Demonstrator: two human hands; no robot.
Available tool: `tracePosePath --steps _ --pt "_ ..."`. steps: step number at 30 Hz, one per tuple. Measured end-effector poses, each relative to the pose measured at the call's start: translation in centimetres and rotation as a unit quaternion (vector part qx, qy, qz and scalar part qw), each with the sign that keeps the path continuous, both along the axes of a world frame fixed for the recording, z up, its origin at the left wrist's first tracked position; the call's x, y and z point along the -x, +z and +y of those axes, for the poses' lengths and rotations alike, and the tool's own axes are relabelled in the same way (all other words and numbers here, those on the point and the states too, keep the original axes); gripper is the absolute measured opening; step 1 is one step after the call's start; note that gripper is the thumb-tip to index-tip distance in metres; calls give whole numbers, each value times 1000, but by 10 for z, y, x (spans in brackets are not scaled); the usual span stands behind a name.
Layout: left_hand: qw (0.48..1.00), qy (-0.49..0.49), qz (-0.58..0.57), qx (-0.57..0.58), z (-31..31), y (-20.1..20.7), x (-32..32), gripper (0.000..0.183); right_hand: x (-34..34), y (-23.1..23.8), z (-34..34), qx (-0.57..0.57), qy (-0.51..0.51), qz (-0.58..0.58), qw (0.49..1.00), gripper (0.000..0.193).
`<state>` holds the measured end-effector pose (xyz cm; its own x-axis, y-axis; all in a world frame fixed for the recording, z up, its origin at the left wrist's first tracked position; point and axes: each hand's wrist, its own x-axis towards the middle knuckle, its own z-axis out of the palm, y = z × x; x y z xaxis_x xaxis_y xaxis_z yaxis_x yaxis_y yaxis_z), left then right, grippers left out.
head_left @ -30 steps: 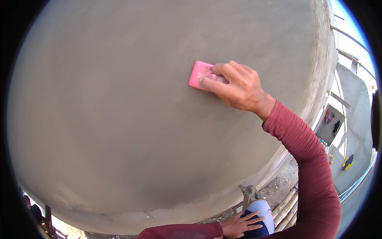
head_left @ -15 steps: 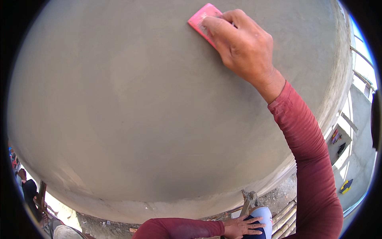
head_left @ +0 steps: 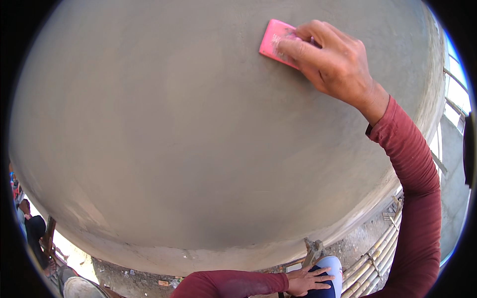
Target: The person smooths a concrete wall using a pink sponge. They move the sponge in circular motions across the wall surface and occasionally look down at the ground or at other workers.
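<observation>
A broad grey plastered surface (head_left: 198, 149) fills most of the head view, smooth and slightly damp-looking. My right hand (head_left: 335, 62) grips a pink rectangular plastering float (head_left: 273, 42), laid against the upper right of this plaster. Grey smears mark the float's face, and part of it is hidden under my fingers. Low in the view, my left hand (head_left: 305, 281) lies flat with fingers spread on my knee (head_left: 334, 270), which is covered in dark blue and white cloth. Nothing is held in that hand.
Bamboo poles (head_left: 370, 268) lashed together run beside my right arm. A wooden post end (head_left: 313, 248) stands near my knee. Rubble-strewn ground (head_left: 134, 283) shows under the plaster's lower edge. At the far left is another person (head_left: 36, 231) in dark clothes, and a pale rounded object (head_left: 84, 288) sits at the bottom.
My right hand and the pink float have moved right and slightly down across the plaster, and the float has turned a little. My left hand stays on the knee.
</observation>
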<state>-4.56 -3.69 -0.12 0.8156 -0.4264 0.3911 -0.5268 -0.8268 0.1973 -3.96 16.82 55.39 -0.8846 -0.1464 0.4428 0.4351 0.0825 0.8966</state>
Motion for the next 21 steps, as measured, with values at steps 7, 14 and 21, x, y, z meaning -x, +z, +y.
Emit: tracePosePath --steps 7,14,21 --pt "986 -55 -41 149 4 -11 -7 88 44 -23 6 66 -12 -58 996 17" --pt "992 -50 88 76 9 18 6 84 31 -5 16 5 64 59 996 20" --pt "990 -29 130 49 29 43 26 95 -51 -38 -11 -13 -2 80 997 24"
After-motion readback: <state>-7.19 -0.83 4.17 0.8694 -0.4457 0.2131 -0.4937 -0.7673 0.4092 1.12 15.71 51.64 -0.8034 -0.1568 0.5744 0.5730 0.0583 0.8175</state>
